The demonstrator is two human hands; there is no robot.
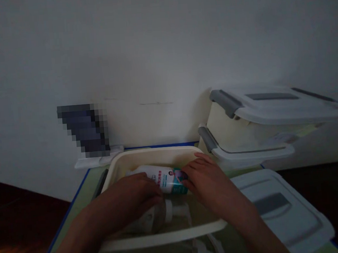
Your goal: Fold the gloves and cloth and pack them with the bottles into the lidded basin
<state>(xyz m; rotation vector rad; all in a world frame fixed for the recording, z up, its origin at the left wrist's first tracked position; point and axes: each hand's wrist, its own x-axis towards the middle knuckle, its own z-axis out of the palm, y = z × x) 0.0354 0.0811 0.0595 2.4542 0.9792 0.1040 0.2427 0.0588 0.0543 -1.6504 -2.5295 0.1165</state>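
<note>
Both my hands reach into an open cream plastic bin (148,155) in front of me. A white tube with a teal end and red print (164,178) lies across the bin. My left hand (136,193) rests on the tube's left part, fingers curled over it. My right hand (205,178) touches the teal end, fingers pressed against it. Under my left hand lies a pale bottle with a white cap (164,214), partly hidden.
A loose white lid with a grey handle (277,207) lies right of the bin. Two stacked lidded bins (259,123) stand at the back right. A blurred dark object (84,129) stands against the white wall. The green mat has a blue edge (75,196).
</note>
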